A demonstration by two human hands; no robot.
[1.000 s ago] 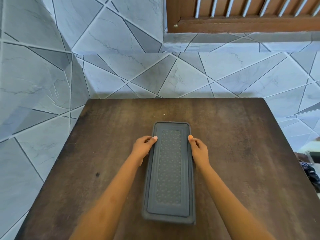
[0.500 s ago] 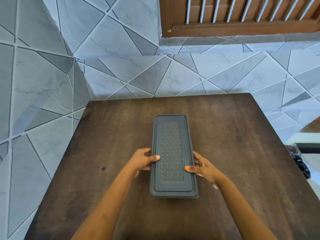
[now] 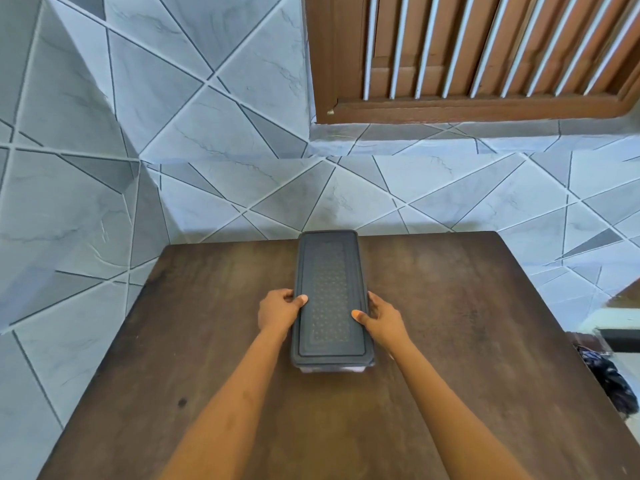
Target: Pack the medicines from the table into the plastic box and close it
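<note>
Head view, nearest first: two forearms reach forward over the dark wooden table (image 3: 485, 306), one on each side of the plastic box (image 3: 330, 299). The box is the landmark. It lies at the middle of the table with its long axis running straight away from the person, its far end close to the table's far edge and the tiled wall (image 3: 242, 133) beyond. The grey lid (image 3: 329, 261) sits on top of it, and a sliver of pale box wall shows under the lid at the near end.

The left hand (image 3: 278, 311) is clamped on the box's left long edge, thumb lying over the lid rim and fingers curled down the side. The right hand (image 3: 382, 317) grips the right long edge the same way, thumb on the lid. Both hands sit on the box's nearer half, equally close to it, wrists straight.

No medicines show on the table, so packing looks finished. Whether the lid is snapped fully shut cannot be told; a press down along both long edges would settle it.
</note>
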